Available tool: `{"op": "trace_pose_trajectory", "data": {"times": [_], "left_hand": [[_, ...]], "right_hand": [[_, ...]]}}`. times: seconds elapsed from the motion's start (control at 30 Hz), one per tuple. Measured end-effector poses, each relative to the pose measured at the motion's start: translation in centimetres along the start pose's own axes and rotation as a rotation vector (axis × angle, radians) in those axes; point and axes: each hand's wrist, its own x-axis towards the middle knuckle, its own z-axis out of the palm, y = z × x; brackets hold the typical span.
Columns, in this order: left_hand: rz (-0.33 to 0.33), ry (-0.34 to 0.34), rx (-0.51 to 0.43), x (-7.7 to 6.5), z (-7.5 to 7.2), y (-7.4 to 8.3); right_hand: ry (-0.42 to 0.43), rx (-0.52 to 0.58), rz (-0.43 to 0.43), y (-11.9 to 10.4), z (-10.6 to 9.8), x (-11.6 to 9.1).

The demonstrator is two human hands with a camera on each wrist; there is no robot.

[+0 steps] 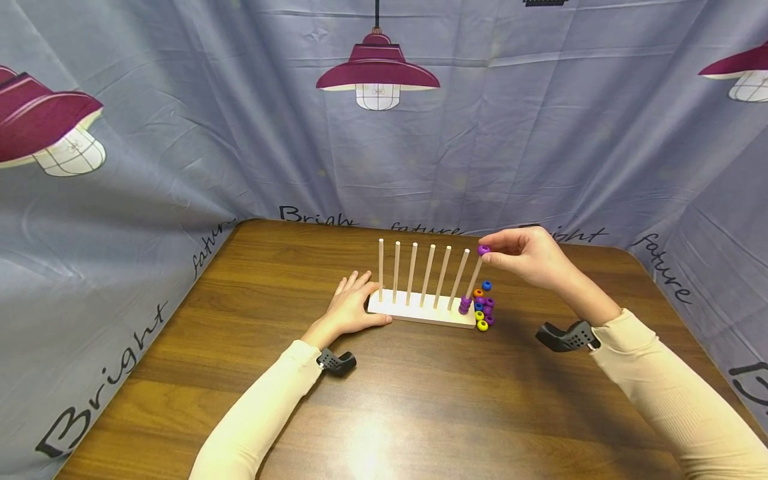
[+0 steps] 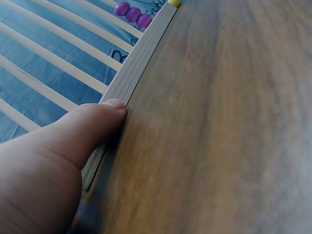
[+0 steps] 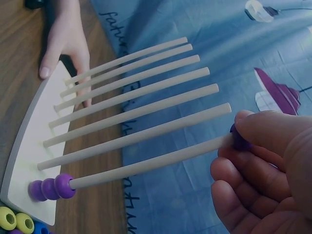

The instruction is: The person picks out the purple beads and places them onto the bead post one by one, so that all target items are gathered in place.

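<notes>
A pale wooden pegboard with a row of several upright rods stands on the table. My left hand grips its left end, the thumb along the front edge and the fingers behind. My right hand pinches a purple bead between thumb and finger at the top of the rightmost rod. In the right wrist view the bead sits right at the rod's tip. Three purple beads are stacked at the bottom of that same rod. The other rods carry no beads.
Loose beads in yellow, blue, orange and purple lie in a cluster against the board's right end. A brown wooden table extends all around. Printed grey-blue cloth hangs behind and at both sides.
</notes>
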Motion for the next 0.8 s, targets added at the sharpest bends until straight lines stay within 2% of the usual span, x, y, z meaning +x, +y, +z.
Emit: {"op": "trace_pose_trajectory", "data": {"times": [0.43,0.8], "left_hand": [[-0.003,0.000,0.001,0.04,0.06,-0.06],[-0.009,-0.003,-0.001,0.03,0.03,0.04]], "right_hand": [[0.008,-0.002,0.025,0.23,-0.11,-0.25],[0.031,0.001,0.005,0.60,-0.22,-0.22]]}}
